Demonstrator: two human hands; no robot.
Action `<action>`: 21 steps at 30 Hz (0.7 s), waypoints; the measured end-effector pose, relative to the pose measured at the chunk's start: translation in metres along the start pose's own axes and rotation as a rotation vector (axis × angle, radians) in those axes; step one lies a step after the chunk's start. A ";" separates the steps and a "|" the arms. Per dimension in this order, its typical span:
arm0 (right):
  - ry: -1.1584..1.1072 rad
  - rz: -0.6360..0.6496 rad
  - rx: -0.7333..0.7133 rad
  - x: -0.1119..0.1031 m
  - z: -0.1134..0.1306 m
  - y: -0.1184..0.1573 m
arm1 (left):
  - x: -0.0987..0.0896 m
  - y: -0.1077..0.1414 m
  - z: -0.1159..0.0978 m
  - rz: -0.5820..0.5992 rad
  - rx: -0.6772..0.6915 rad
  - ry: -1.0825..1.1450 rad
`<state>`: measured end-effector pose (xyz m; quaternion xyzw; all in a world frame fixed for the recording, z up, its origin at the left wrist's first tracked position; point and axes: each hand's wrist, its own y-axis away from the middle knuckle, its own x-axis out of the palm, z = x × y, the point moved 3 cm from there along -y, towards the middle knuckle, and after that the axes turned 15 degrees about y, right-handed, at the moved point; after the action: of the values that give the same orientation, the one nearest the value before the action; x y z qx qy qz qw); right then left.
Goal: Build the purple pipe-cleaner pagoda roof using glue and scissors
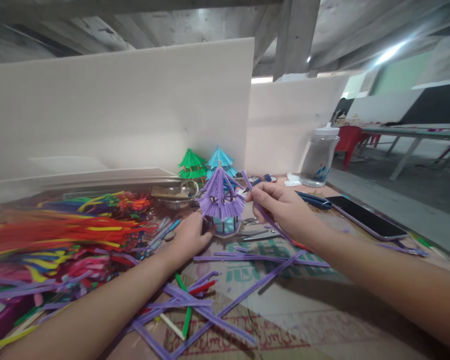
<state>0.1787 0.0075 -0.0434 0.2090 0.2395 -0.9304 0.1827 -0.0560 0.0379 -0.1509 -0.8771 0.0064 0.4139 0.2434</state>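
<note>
A small pagoda model [220, 202] with two tiers of purple pipe-cleaner roofing stands upright on the table, its base pale blue. My left hand [189, 234] grips the model low on its left side, thumb in front near the base; its other fingers are partly hidden. To the right of the roof, my right hand [279, 204] pinches a purple pipe cleaner [246, 181], which slants down past the palm. Scissors [260, 235] lie beside the base. Loose purple pipe cleaners [243, 290] are strewn in front, with a few green, red and white pieces among them.
Green [192, 162] and blue [219, 156] pagoda models stand behind. Piles of colored pipe cleaners [60, 230] cover the left. A metal bowl [174, 200] sits at the back. On the right are a utility knife [313, 200], a phone [367, 217] and a clear bottle [318, 157].
</note>
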 end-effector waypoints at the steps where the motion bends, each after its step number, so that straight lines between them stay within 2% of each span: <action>1: 0.003 0.017 -0.001 -0.002 -0.001 -0.002 | 0.000 0.000 0.000 -0.004 0.015 -0.002; 4: 0.063 0.039 -0.012 -0.009 -0.003 -0.008 | -0.001 0.001 -0.001 0.007 0.053 -0.014; 9: 0.202 -0.006 -0.025 -0.014 -0.005 -0.010 | -0.001 0.003 -0.006 0.010 0.031 -0.033; 13: 0.282 0.010 -0.018 -0.013 -0.007 -0.010 | -0.012 0.004 -0.015 0.070 0.056 -0.024; 16: 0.391 -0.016 -0.068 -0.014 -0.005 -0.011 | -0.033 0.005 -0.019 0.161 0.037 -0.044; 21: 0.564 -0.051 -0.146 -0.016 -0.003 -0.012 | -0.089 -0.001 -0.028 0.270 -0.146 -0.218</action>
<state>0.1880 0.0230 -0.0333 0.4397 0.3523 -0.8201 0.0998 -0.0938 0.0098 -0.0702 -0.8337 0.0676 0.5347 0.1204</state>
